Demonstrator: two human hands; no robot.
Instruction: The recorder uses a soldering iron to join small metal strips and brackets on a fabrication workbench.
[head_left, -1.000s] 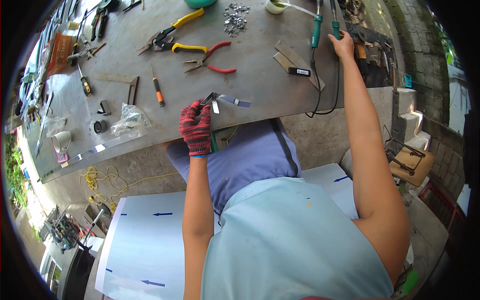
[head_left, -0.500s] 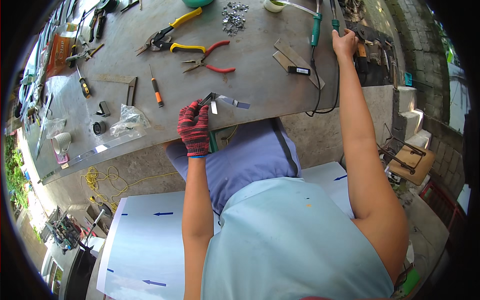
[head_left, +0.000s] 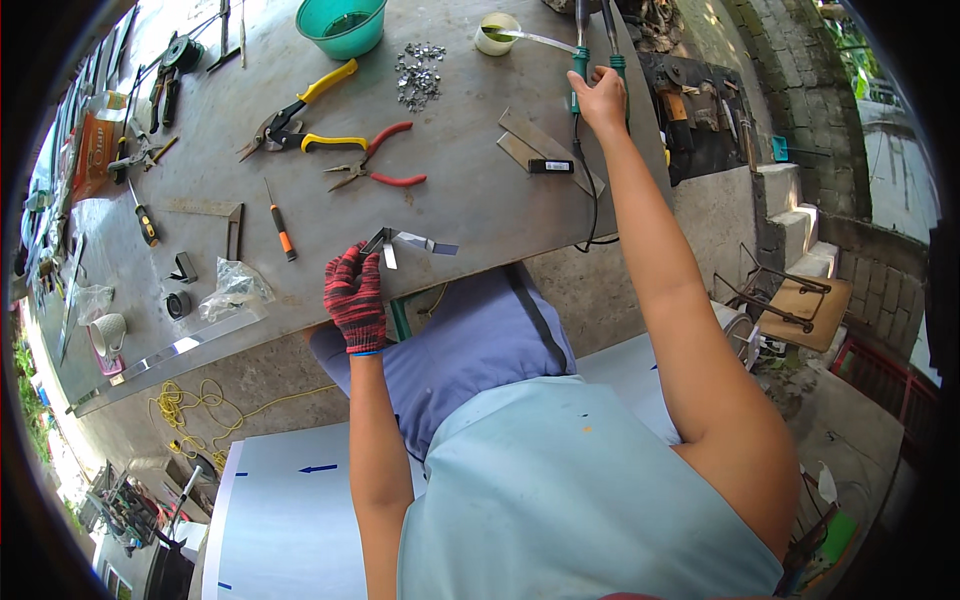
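My left hand (head_left: 355, 300), in a red-and-black knit glove, pinches a small dark bent metal piece (head_left: 376, 241) above the table's near edge. Thin shiny metal strips (head_left: 425, 243) stick out from that piece, one hanging down and one reaching right. My bare right hand (head_left: 602, 100) is stretched out to the far right, its thumb and fingers closed about the green handle of the left soldering iron (head_left: 578, 65). A second soldering iron (head_left: 617, 66) with a green grip stands just right of it, close to my fingers.
On the metal table (head_left: 470, 150) lie yellow-handled snips (head_left: 300, 115), red-handled pliers (head_left: 375, 160), an orange screwdriver (head_left: 281, 230) and a pile of metal bits (head_left: 420, 75). A green basin (head_left: 342, 35) and a white cup (head_left: 497, 35) stand farther back. Black cords (head_left: 592, 195) hang over the edge.
My right hand has moved from the right soldering iron to the left one. My left hand still holds the metal piece. The whole view has shifted, so the table sits lower and further left.
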